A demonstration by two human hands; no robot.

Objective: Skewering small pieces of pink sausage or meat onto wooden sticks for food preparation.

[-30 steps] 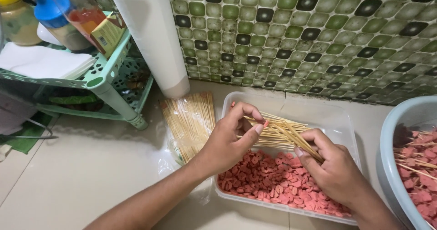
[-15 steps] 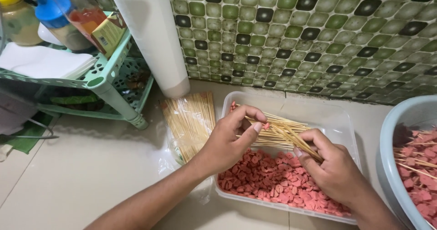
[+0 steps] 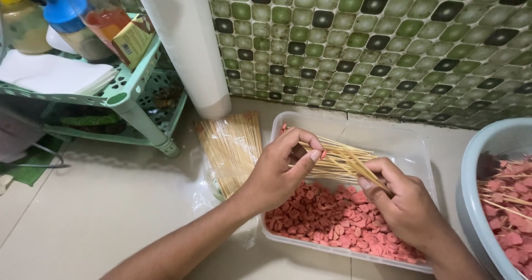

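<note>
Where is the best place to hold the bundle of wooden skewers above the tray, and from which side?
Probably near its right end, from above: the bundle of skewers lies almost flat, fanning out leftward, and the right hand gathers it there while the left hand pinches single sticks.

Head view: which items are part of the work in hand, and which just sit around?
In use:
left hand
right hand
bundle of bamboo skewers
clear tub
pink sausage slices

Lying about:
bagged skewers
green rack
white pipe
grey basin
</note>
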